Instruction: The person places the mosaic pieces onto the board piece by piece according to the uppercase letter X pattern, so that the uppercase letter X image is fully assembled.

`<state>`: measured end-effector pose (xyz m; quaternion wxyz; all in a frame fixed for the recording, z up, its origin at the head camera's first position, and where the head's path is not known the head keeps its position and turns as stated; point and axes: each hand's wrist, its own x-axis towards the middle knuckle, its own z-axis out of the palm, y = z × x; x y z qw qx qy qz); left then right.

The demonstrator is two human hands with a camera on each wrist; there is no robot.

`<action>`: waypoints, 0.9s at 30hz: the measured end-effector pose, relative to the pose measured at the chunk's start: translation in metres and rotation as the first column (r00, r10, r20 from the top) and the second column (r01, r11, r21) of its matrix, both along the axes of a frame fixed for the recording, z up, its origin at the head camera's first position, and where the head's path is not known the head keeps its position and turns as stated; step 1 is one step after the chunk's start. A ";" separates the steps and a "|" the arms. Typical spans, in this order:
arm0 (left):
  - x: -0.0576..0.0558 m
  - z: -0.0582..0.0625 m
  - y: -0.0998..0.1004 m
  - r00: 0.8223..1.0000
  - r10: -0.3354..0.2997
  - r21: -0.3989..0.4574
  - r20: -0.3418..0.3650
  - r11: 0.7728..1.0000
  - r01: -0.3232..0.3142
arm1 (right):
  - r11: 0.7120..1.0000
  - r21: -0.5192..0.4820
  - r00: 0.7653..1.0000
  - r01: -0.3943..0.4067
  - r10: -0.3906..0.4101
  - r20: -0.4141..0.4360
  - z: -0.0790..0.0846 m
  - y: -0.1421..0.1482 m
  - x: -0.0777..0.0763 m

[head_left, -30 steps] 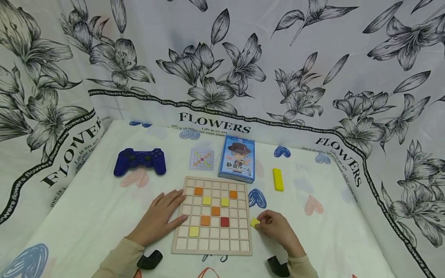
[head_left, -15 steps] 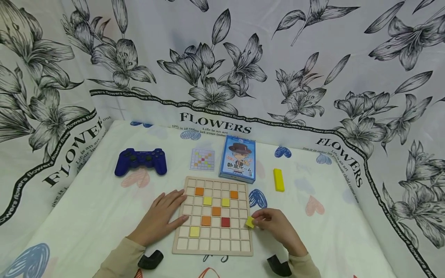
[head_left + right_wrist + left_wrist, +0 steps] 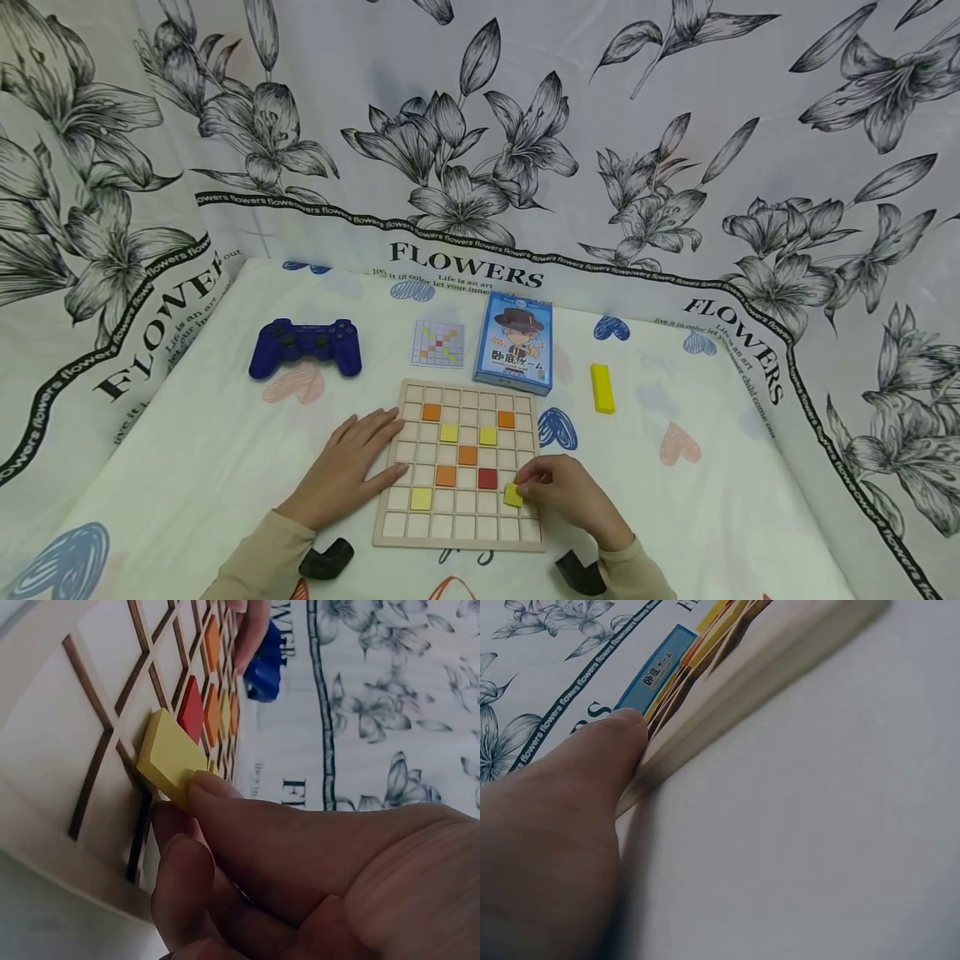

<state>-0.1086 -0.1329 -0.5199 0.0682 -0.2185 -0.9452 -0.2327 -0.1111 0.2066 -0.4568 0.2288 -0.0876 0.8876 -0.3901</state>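
Note:
A wooden grid board [image 3: 465, 527] lies on the cloth in front of me, with orange, yellow and red square tiles in some of its cells. Its left edge is under the fingertips and thumb of my left hand [image 3: 341, 475], whose fingers are extended. In the left wrist view the thumb [image 3: 592, 761] lies against the board's edge. My right hand [image 3: 566, 493] pinches a yellow square tile [image 3: 172, 757] between thumb and fingers. That tile is tilted over the right side of the board, close to the red tile [image 3: 192, 709]; whether it touches the board I cannot tell.
Behind the board are a small printed pattern card [image 3: 437, 343] and a blue box [image 3: 513, 343]. A blue game controller [image 3: 305, 348] lies at the far left. At the right is a yellow bar [image 3: 602, 388], perhaps stacked tiles. A flower-printed curtain [image 3: 480, 125] hangs behind.
My right hand has carried the yellow tile leftward, from beside the board's right edge to over its right-hand cells. The left hand stays in place.

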 end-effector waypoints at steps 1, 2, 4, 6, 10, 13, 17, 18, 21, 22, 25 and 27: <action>0.000 0.000 0.000 1.000 0.000 -0.001 -0.002 1.000 0.000 | 1.000 0.001 1.000 -0.005 0.005 -0.002 0.000 -0.002 0.001; 0.000 0.000 0.000 1.000 -0.001 -0.001 -0.003 1.000 0.001 | 1.000 0.002 1.000 -0.008 0.008 -0.001 0.001 -0.003 0.001; 0.000 -0.001 0.000 1.000 -0.002 0.001 -0.008 1.000 0.002 | 1.000 0.000 1.000 -0.013 0.013 0.001 0.001 -0.007 0.003; 0.000 -0.002 -0.001 1.000 -0.002 0.004 -0.016 1.000 0.002 | 1.000 0.000 1.000 -0.017 0.017 0.004 0.002 -0.009 0.004; -0.001 -0.005 -0.001 0.999 -0.003 0.006 -0.041 1.000 0.003 | 1.000 0.002 1.000 -0.027 0.027 -0.004 0.001 -0.012 0.008; -0.001 -0.006 -0.001 0.998 -0.003 0.005 -0.057 1.000 0.004 | 0.999 0.010 0.999 -0.033 0.033 -0.010 0.001 -0.011 0.009; -0.001 -0.006 -0.001 0.999 -0.001 0.004 -0.054 1.000 0.001 | 0.999 0.024 0.999 -0.036 0.036 -0.017 0.001 -0.010 0.010; -0.001 -0.006 -0.001 0.999 0.000 0.004 -0.049 1.000 0.000 | 0.999 0.027 0.999 -0.037 0.037 -0.021 0.000 -0.010 0.011; 0.000 -0.005 -0.001 1.000 0.002 0.009 -0.029 1.000 -0.001 | 0.999 0.033 0.998 -0.039 0.040 -0.045 0.000 -0.010 0.011; 0.000 -0.004 -0.001 1.000 0.001 0.009 -0.024 1.000 -0.001 | 0.999 0.033 0.998 -0.039 0.040 -0.054 -0.001 -0.010 0.011; 0.000 -0.004 0.000 1.000 -0.001 0.012 -0.014 1.000 0.001 | 0.999 0.029 0.995 -0.039 0.042 -0.086 -0.001 -0.010 0.012; 0.000 -0.004 0.000 1.000 -0.001 0.013 -0.010 1.000 0.002 | 0.999 0.030 0.994 -0.040 0.043 -0.100 -0.002 -0.011 0.013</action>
